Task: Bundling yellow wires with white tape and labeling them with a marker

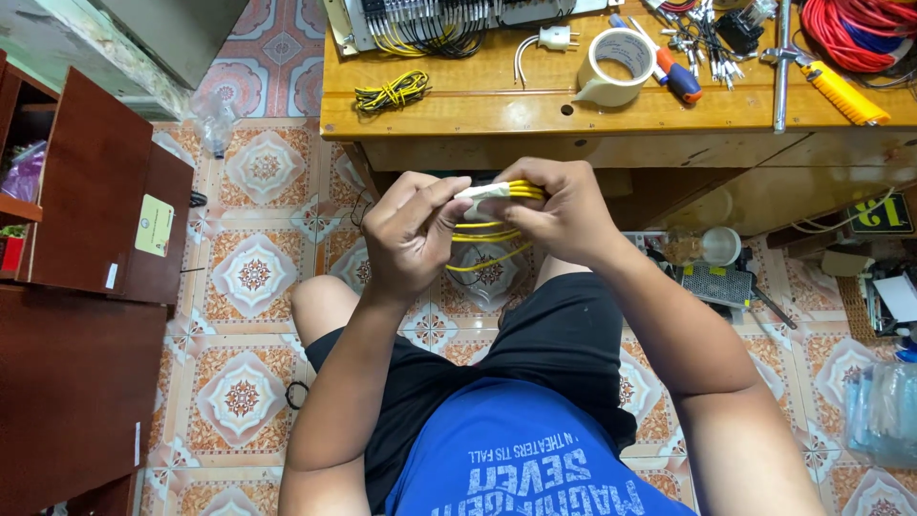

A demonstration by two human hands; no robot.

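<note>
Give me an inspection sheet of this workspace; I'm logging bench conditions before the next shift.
Surface: wooden workbench, crowded along its far side.
Job's things: bundle of yellow wires with a pale tape strip around one end, held above the lap.
Clutter: roll of masking tape, white plug, orange-handled tool, small yellow-black wire coil.
Grippers: left hand pinches the tape strip; right hand grips the bundle.
Cables: red cable coil at the bench's far right corner.
Surroundings: patterned tile floor, dark wooden cabinet on the left.
</note>
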